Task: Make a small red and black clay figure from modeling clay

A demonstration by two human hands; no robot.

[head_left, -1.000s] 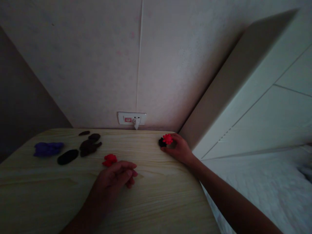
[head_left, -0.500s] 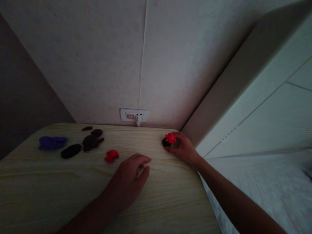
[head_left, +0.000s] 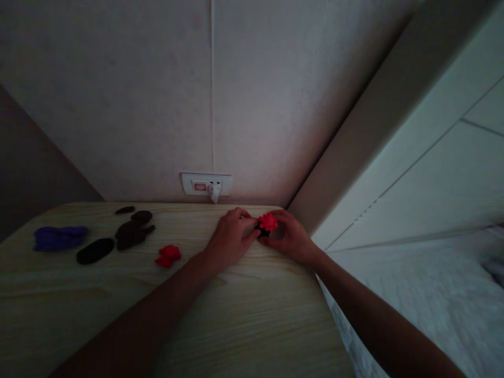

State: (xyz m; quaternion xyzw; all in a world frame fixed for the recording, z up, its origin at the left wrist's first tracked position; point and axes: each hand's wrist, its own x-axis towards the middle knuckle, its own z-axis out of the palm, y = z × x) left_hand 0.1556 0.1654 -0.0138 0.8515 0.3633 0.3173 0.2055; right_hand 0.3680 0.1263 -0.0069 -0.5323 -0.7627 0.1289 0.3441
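A bumpy red clay-like piece (head_left: pixel 268 221) sits on a small black base (head_left: pixel 263 231) near the far right corner of the wooden tabletop. From the right, my right hand (head_left: pixel 291 236) curves its thumb and fingers round this piece. On the other side, my left hand (head_left: pixel 235 233) has its thumb and fingertips against the black base. Fingers cover part of the base. Left of my left forearm lies a lump of red clay-like material (head_left: pixel 168 256).
Further left lie a flat black oval (head_left: pixel 95 251), dark brown pieces (head_left: pixel 132 233) and a purple lump (head_left: pixel 60 238). The tabletop (head_left: pixel 236 315) meets a wall with a socket and plug (head_left: pixel 207 185). A white cabinet-like panel (head_left: pixel 378 131) rises at the right.
My left hand has moved forward and right, from above the table to the black base. My right hand stays round the red and black piece. The view has shifted slightly right.
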